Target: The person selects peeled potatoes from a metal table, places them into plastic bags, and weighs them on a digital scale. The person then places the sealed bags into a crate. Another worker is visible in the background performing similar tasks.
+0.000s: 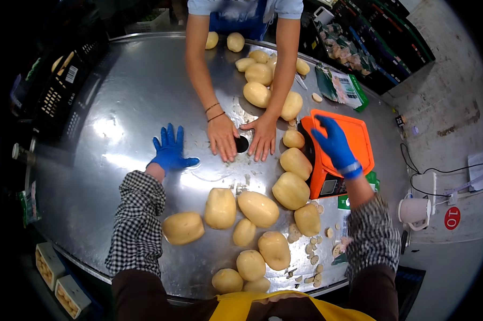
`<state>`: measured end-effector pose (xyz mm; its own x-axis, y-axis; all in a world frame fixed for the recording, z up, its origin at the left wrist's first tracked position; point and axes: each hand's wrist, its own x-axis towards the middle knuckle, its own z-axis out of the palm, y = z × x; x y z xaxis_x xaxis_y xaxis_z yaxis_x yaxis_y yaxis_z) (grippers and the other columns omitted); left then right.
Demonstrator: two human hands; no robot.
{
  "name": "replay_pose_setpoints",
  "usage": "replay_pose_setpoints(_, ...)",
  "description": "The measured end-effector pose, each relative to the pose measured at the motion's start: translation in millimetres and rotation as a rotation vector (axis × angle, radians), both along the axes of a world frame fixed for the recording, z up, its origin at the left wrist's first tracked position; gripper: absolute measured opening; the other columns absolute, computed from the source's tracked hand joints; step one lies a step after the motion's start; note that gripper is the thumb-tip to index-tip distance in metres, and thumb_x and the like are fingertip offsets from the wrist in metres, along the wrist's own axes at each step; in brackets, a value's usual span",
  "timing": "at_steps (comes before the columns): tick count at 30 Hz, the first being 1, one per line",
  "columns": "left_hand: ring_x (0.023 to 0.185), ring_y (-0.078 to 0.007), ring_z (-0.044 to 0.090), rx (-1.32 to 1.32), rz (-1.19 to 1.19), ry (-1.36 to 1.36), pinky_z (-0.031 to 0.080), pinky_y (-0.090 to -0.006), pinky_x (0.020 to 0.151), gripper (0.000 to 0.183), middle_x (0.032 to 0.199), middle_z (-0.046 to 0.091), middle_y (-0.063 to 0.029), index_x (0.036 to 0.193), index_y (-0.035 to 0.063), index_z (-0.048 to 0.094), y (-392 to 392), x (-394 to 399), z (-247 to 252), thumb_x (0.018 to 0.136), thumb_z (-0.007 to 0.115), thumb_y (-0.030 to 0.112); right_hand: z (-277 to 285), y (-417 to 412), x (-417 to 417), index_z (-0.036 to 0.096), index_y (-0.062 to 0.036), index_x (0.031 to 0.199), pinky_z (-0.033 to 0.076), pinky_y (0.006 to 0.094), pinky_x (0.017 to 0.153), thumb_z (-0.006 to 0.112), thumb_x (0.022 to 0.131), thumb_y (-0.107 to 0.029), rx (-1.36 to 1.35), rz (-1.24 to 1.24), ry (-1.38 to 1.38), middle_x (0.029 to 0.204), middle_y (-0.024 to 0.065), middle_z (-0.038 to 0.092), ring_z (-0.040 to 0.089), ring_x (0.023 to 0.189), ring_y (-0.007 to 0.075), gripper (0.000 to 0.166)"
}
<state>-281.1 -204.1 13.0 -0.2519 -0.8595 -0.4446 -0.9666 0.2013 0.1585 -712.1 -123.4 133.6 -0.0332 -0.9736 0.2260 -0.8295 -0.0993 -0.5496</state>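
My left hand [169,150], in a blue glove, rests on the steel table [93,160] with its fingers spread and nothing in it. Also gloved in blue, my right hand [334,144] is over the orange tray of a digital scale [350,140], thumb and fingers apart and empty; whether it touches the tray I cannot tell. Several peeled lotus root segments [258,209], pale yellow, lie between my forearms. More form a line along the scale's left side, among them a large segment [291,191].
A co-worker's two bare hands [223,136] lie flat beside a black round spot [241,143]. Further lotus root segments [258,74] sit near that person. Cut end slices [314,259] litter the near right. Printed bags [344,88], a black crate [52,100] and a kettle [414,210] stand around.
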Motion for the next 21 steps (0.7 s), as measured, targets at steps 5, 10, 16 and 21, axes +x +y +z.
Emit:
replay_pose_setpoints(5, 0.139, -0.0423, -0.017, 0.058, 0.009, -0.042, -0.006, -0.0616, 0.107, 0.124, 0.15, -0.016, -0.0254, 0.148, 0.0078, -0.008, -3.8, 1.8, 1.7, 0.067, 0.061, 0.072, -47.2, -140.8, -7.8, 0.041, 0.0022, 0.131, 0.044, 0.0399, 0.095, 0.074, 0.071, -0.037, 0.353, -0.11, 0.459, 0.12, 0.0251, 0.055, 0.055, 0.111, 0.0368, 0.079)
replay_pose_setpoints(10, 0.139, -0.0427, -0.016, 0.052, -0.004, -0.08, -0.004, -0.062, 0.107, 0.127, 0.151, -0.017, -0.0239, 0.148, 0.0118, -0.011, -6.8, -1.9, -3.5, 0.065, 0.061, 0.074, -71.8, -194.6, 1.4, 0.022, 0.0019, 0.143, 0.037, 0.0403, 0.103, 0.075, 0.056, -0.062, 0.665, -0.173, 0.415, 0.131, 0.0226, 0.049, 0.05, 0.12, 0.0353, 0.119)
replay_pose_setpoints(16, 0.139, -0.0411, -0.017, 0.074, 0.023, -0.057, -0.005, -0.0617, 0.107, 0.127, 0.151, -0.019, -0.0228, 0.148, 0.0125, -0.011, -5.2, 2.2, -0.1, 0.065, 0.061, 0.075, -103.1, -182.7, 18.1, 0.024, -0.0001, 0.141, 0.04, 0.0433, 0.101, 0.086, 0.047, -0.046, 0.434, -0.292, 0.187, 0.136, 0.0226, 0.043, 0.045, 0.124, 0.0368, 0.121)
replay_pose_setpoints(21, 0.139, -0.0395, -0.019, 0.091, 0.016, -0.06, -0.007, -0.0612, 0.107, 0.122, 0.151, -0.019, -0.021, 0.148, 0.0128, -0.009, -6.2, -1.0, 2.8, 0.067, 0.059, 0.074, -61.0, -119.1, 38.3, 0.024, -0.0111, 0.143, 0.045, 0.0479, 0.095, 0.077, 0.068, -0.02, 0.493, -0.017, -1.078, 0.134, 0.0173, 0.043, 0.043, 0.125, 0.0346, 0.092)
